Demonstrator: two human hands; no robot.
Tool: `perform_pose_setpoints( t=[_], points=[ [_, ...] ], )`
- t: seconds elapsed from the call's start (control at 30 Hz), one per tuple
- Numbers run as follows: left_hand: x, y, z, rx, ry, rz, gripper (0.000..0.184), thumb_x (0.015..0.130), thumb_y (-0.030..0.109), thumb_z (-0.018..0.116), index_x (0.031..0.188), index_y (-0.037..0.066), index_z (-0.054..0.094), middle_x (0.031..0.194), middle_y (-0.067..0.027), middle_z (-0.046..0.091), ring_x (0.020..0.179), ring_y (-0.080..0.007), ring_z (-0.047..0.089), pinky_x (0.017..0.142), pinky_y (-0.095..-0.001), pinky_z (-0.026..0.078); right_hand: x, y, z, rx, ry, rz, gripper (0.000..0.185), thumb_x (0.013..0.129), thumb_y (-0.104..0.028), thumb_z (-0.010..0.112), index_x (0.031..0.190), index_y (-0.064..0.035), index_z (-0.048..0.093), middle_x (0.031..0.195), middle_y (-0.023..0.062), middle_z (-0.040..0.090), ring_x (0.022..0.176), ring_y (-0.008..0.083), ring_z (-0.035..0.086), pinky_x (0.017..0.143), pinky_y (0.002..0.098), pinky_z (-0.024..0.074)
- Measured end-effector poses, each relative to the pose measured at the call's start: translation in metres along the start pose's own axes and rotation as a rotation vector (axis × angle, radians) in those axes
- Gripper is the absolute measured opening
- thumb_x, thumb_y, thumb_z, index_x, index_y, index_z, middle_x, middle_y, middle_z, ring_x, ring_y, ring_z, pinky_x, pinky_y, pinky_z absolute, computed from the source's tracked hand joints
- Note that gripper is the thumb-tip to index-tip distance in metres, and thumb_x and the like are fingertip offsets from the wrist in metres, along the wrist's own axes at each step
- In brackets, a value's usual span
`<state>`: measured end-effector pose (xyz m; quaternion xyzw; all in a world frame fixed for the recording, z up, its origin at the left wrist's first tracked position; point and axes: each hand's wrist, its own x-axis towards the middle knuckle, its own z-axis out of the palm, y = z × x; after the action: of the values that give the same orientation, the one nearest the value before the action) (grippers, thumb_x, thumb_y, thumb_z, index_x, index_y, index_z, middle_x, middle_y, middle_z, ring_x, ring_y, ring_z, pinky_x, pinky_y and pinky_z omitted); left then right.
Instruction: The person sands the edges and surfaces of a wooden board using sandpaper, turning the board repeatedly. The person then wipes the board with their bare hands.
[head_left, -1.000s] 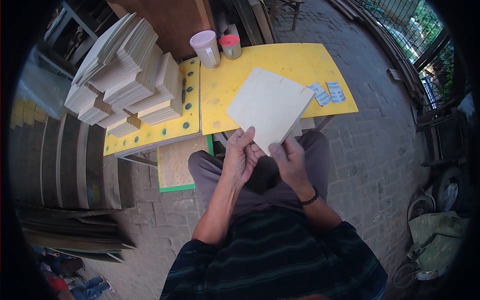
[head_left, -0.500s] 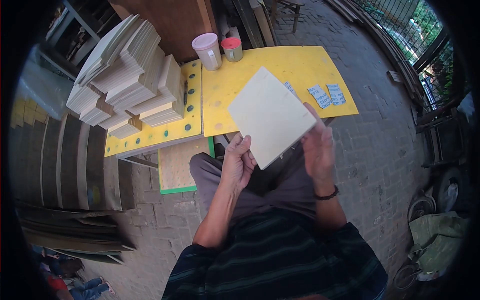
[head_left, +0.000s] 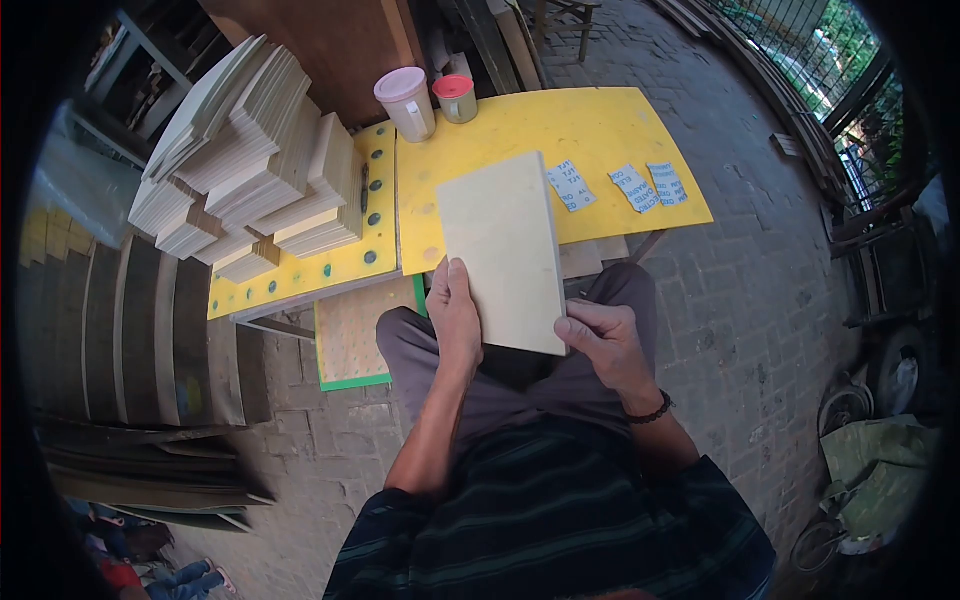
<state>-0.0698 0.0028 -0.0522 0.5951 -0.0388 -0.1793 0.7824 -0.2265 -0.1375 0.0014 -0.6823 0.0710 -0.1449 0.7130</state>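
Note:
A pale, flat rectangular wooden board [head_left: 503, 255] is held up over my lap, its top end overlapping the front of the yellow table [head_left: 490, 125]. My left hand [head_left: 457, 318] grips its left edge, thumb on the face and the other fingers behind. At the lower right corner, my right hand [head_left: 612, 345] pinches the board between thumb and fingers. Three pieces of printed abrasive paper lie on the table to the right of the board: one piece [head_left: 571, 187] close beside it, another [head_left: 632, 188] and a third [head_left: 667, 184] farther right.
Stacked wooden boards [head_left: 250, 160] rise at the table's left. A pink-lidded cup [head_left: 407, 108] and a red-lidded cup [head_left: 456, 100] stand at the back edge. A green-edged panel [head_left: 365, 335] is below the table. Part of another person [head_left: 185, 580] shows at the lower left.
The board has turned more upright in view, uncovering the nearest paper piece. My right hand, spread at the board's right edge half a second ago, has come down onto its lower right corner.

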Motion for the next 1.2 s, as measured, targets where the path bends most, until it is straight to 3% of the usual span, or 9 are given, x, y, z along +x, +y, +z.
perform_pose_setpoints(
  t=[0.13,0.23,0.33,0.47,0.53,0.67,0.77,0.97,1.2],
  points=[
    [-0.012,0.0,0.008,0.164,-0.042,0.134,0.04,0.11,0.023,0.046,0.133,-0.006,0.06,0.117,-0.0072,0.068,0.106,-0.0117,0.059,0.096,-0.0275,0.045,0.012,0.009,-0.007,-0.049,0.175,0.012,0.026,0.1,-0.017,0.067,0.098,0.0085,0.071,0.078,-0.0032,0.064,0.074,0.0044,0.054,0.066,0.0218,0.0437],
    [-0.019,-0.001,0.009,0.213,-0.096,0.169,0.038,0.109,0.023,0.047,0.129,-0.006,0.062,0.114,-0.0063,0.068,0.103,-0.0105,0.058,0.093,-0.0271,0.046,0.028,0.003,-0.016,0.209,0.377,-0.06,0.033,0.102,-0.023,0.065,0.094,0.0071,0.074,0.071,-0.0055,0.059,0.067,0.003,0.049,0.06,0.0233,0.0396],
    [-0.022,-0.005,0.001,0.274,-0.151,0.185,0.037,0.109,0.023,0.049,0.128,-0.006,0.062,0.111,-0.006,0.068,0.1,-0.0103,0.058,0.09,-0.0257,0.047,0.04,0.012,-0.036,0.288,0.424,-0.142,0.033,0.103,-0.025,0.064,0.097,0.0061,0.075,0.08,0.0004,0.068,0.069,0.0042,0.055,0.063,0.0215,0.0426],
    [-0.014,0.002,-0.003,0.258,-0.113,0.273,0.031,0.108,0.024,0.052,0.112,-0.004,0.065,0.094,-0.0028,0.066,0.087,-0.008,0.055,0.079,-0.0246,0.046,0.033,0.004,-0.033,0.386,0.367,-0.128,0.031,0.103,-0.021,0.063,0.105,0.007,0.075,0.084,0.0047,0.071,0.068,0.0046,0.057,0.064,0.0185,0.0433],
    [-0.001,0.007,-0.019,0.461,-0.053,0.369,0.033,0.108,0.025,0.054,0.088,0.0,0.062,0.073,0.0008,0.054,0.07,-0.0069,0.045,0.064,-0.026,0.042,0.023,-0.004,-0.033,0.454,0.234,-0.041,0.028,0.1,-0.016,0.066,0.109,0.0087,0.073,0.086,0.0067,0.072,0.069,0.0038,0.058,0.063,0.0171,0.0424],
    [0.013,0.024,-0.022,0.626,0.016,0.576,0.042,0.106,0.026,0.056,0.072,0.002,0.05,0.059,-0.0041,0.036,0.057,-0.0105,0.032,0.052,-0.0314,0.034,0.005,0.003,-0.05,0.395,0.094,0.16,0.027,0.096,-0.012,0.069,0.112,0.0102,0.072,0.089,0.0092,0.073,0.074,0.0056,0.06,0.065,0.0187,0.0447],
    [0.013,0.034,-0.016,0.714,-0.041,0.59,0.042,0.105,0.025,0.058,0.071,0.002,0.05,0.058,-0.0084,0.039,0.052,-0.016,0.037,0.052,-0.0339,0.035,0.004,-0.003,-0.05,0.26,-0.012,0.312,0.029,0.094,-0.011,0.072,0.113,0.0103,0.072,0.092,0.0108,0.074,0.08,0.0087,0.063,0.07,0.022,0.0482],
    [0.013,0.043,-0.006,0.899,-0.225,0.815,0.036,0.098,0.022,0.061,0.067,0.005,0.056,0.058,-0.0133,0.053,0.054,-0.033,0.053,0.054,-0.043,0.04,0.017,0.005,-0.034,0.407,-0.026,0.14,0.026,0.094,-0.014,0.074,0.102,0.0104,0.074,0.086,0.0046,0.071,0.078,0.0083,0.062,0.071,0.0223,0.0481],
    [0.014,0.057,0.002,0.976,-0.332,0.959,0.036,0.094,0.025,0.064,0.063,0.01,0.056,0.054,-0.0085,0.05,0.051,-0.0293,0.051,0.055,-0.0404,0.037,0.019,-0.003,-0.028,0.057,0.079,-0.097,0.027,0.099,-0.016,0.068,0.085,0.0077,0.066,0.072,0.0006,0.062,0.066,0.0064,0.049,0.059,0.0252,0.0392]
  ],
)
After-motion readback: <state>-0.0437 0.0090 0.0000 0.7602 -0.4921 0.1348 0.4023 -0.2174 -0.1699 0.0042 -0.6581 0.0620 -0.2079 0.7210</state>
